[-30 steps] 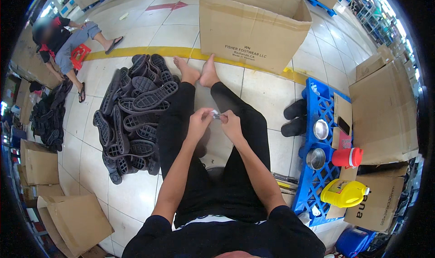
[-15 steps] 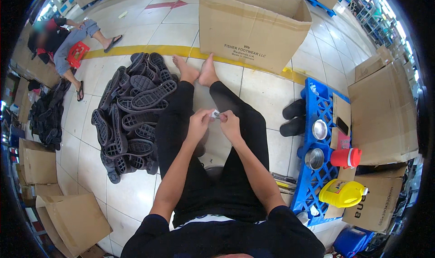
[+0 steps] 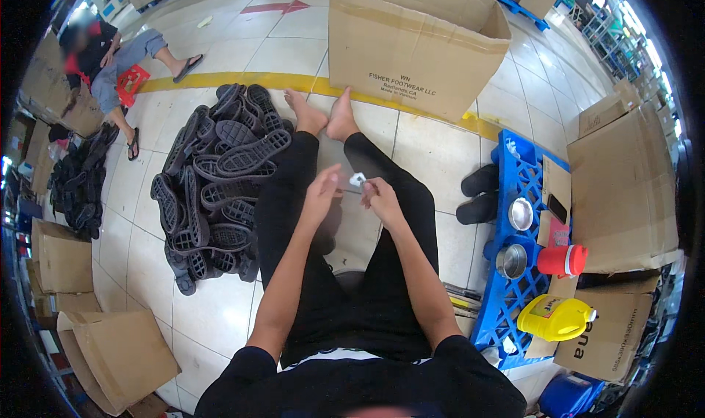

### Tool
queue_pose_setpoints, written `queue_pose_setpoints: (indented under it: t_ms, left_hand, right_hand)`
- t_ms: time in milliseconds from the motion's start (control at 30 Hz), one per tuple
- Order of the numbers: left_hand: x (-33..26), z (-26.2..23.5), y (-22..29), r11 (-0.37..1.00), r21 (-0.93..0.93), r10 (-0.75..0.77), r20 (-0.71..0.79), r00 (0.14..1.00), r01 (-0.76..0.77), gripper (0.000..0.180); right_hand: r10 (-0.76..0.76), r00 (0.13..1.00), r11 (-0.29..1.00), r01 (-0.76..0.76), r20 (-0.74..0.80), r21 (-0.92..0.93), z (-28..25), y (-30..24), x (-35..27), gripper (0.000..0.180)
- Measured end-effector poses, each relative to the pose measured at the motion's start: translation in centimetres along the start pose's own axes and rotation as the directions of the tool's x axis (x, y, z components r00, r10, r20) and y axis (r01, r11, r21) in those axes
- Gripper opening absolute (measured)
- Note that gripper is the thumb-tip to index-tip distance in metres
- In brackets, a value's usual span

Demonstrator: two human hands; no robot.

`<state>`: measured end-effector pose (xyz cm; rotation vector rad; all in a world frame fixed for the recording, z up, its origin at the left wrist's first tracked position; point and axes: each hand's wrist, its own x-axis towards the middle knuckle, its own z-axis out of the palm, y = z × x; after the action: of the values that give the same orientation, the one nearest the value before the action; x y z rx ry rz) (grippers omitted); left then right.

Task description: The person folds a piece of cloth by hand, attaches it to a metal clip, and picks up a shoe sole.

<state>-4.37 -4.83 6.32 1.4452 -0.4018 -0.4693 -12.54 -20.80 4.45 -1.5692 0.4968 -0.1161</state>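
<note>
Right now your right hand (image 3: 382, 198) and left hand (image 3: 322, 192) meet just above centre of the frame, over your knees. Both are pinched narrow around a small white piece (image 3: 358, 179); right fingers grip its lower edge, left thumb and fingertips sit at its other side. Too small to tell what it is exactly, maybe a tag or bit of tape.

Judging by that, you're mid-way thru a fiddly finger step, w/ no sole in hand atm. Next move prob. calls for a steady two-finger pinch and freeing one hand.

Outward: your legs stretch up the frame across the tiled floor (image 3: 220, 300). Pile of black shoe soles (image 3: 217, 183) lies just left of your left leg, within reach. Big open cardboard box (image 3: 411, 44) stands at top centre, beyond your feet. At the right, a blue pallet (image 3: 507, 300) carries two metal bowls, a red cup (image 3: 562, 259) and a yellow jug (image 3: 554, 317). Another person sits upper left, well apart.
</note>
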Motion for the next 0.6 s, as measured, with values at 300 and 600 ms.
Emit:
queue_pose_setpoints:
  t_ms: [300,600]
  left_hand:
    - [-0.2,-0.2,0.2,0.994,-0.098,-0.043,-0.036,0.998,0.040,0.030]
    - [-0.7,0.6,1.6,0.976,-0.219,-0.009,-0.002,1.000,0.008,0.019]
  right_hand:
    - [-0.214,0.973,0.947,0.186,0.082,0.261,0.8,-1.0,-0.3,0.019]
    - [-0.312,0.946,0.929,0.285,0.086,0.235,1.0,-1.6,-0.3,0.014]
